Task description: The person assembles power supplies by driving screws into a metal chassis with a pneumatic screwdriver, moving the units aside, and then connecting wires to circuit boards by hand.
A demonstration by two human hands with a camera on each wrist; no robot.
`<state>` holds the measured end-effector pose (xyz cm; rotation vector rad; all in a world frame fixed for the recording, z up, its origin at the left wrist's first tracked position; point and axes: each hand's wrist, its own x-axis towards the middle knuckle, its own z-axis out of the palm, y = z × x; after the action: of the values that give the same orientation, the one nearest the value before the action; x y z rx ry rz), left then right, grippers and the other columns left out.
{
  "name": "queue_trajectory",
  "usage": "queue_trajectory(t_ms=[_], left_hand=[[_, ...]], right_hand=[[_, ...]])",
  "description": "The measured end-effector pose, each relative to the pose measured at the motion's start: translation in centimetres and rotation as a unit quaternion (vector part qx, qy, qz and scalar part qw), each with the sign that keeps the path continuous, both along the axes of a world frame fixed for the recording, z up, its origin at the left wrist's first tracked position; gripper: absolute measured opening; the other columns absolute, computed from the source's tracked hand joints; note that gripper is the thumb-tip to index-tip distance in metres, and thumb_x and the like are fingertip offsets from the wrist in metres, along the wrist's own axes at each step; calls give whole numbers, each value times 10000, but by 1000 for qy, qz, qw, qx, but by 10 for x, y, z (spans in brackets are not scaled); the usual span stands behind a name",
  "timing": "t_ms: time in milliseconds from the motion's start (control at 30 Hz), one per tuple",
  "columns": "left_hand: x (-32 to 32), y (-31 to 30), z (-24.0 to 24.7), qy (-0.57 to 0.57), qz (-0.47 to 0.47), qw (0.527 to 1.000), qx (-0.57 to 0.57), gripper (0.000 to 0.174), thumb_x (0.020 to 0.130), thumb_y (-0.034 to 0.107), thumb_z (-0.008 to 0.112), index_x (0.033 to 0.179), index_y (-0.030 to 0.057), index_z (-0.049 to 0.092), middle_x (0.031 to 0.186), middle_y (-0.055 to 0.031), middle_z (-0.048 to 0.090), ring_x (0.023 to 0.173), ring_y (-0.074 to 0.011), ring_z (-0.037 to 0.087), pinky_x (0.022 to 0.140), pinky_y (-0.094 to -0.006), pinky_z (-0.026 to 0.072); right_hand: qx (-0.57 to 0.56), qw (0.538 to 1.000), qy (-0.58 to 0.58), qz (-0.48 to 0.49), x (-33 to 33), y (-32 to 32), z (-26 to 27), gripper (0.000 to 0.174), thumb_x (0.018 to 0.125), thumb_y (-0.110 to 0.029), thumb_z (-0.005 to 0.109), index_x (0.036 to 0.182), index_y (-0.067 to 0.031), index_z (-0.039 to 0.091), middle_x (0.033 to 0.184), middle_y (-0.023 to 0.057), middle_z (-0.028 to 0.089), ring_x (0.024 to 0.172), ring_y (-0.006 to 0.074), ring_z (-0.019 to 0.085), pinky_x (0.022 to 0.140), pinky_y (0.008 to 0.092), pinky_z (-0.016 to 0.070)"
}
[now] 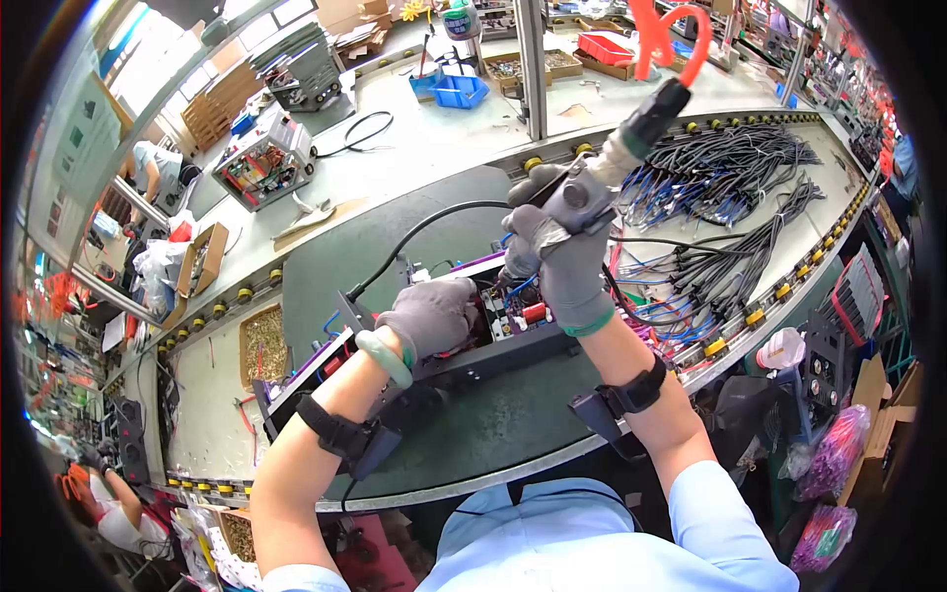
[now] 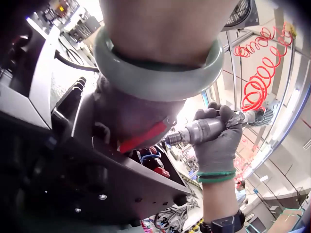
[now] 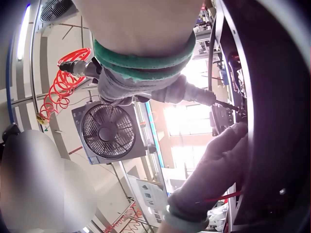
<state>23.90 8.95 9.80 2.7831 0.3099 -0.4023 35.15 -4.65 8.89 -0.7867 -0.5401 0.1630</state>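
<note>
A black, box-like chassis (image 1: 473, 357) with wires and parts inside lies across the green mat (image 1: 335, 266). My gloved right hand (image 1: 567, 266) grips an air-powered driver (image 1: 580, 197) fed by a red hose; in the right wrist view its bit (image 3: 226, 105) points into the chassis. The left hand (image 1: 431, 318), also gloved, reaches into the chassis beside the bit, its fingertips hidden by the housing. A red strip or wire (image 2: 146, 137) lies against this hand in the left wrist view. What its fingers hold cannot be seen.
Bundles of black cables (image 1: 730, 168) lie on the right of the bench. A roller rail (image 1: 755, 318) curves along its edge. Another opened unit (image 1: 261, 163) and blue bins (image 1: 460, 91) stand farther back. A tray of small parts (image 1: 263, 345) sits at left.
</note>
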Motion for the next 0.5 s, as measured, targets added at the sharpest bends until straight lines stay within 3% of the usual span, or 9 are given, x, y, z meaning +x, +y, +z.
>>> queue_trajectory(t_ms=[67,300,367,400,433,467,500], left_hand=[[3,-6,-4,7,9,997,74,231,910,194,551,1061,58,660,950,-196,673,942,-371,669,830,-477,525],[5,-2,-9,26,-3,995,100,225,896,189,556,1055,69,663,966,-186,676,949,-366,670,831,-469,532],[3,0,-15,-15,0,996,88,242,896,206,562,1079,88,665,988,-180,682,953,-366,670,833,-468,532],[1,0,-16,-12,-1,996,88,242,896,206,562,1079,88,665,988,-180,682,953,-366,670,833,-468,532],[-1,-2,-15,-41,11,997,67,248,896,215,564,1086,96,670,998,-175,686,958,-364,669,834,-469,532],[-4,-3,-13,-71,26,996,46,254,897,224,566,1093,104,675,1009,-169,689,962,-363,668,836,-469,531],[-6,-5,-12,-64,50,996,38,267,895,268,590,1089,112,686,1026,-171,688,991,-376,655,854,-476,522]], right_hand=[[-20,1000,-16,-5,2,8,-9,390,813,60,728,1161,-41,587,975,51,679,857,96,624,762,248,523],[-15,999,-9,30,-5,19,-11,374,826,64,693,1168,-38,580,981,38,664,880,104,630,778,254,533],[98,981,63,152,-5,34,-10,323,823,28,686,1127,-30,590,924,29,653,856,103,623,754,249,533],[98,982,67,150,-6,37,-8,323,823,28,686,1127,-30,590,924,29,653,856,103,623,754,249,533],[-22,995,-31,93,-8,39,-2,311,802,49,678,1098,-13,607,931,37,665,869,104,644,760,243,543],[-143,980,-130,37,-9,42,3,300,780,70,670,1069,4,624,937,45,677,882,106,665,765,237,553],[-155,972,-174,-3,-6,53,0,290,762,11,716,1038,4,627,928,34,671,856,102,652,756,236,538]])
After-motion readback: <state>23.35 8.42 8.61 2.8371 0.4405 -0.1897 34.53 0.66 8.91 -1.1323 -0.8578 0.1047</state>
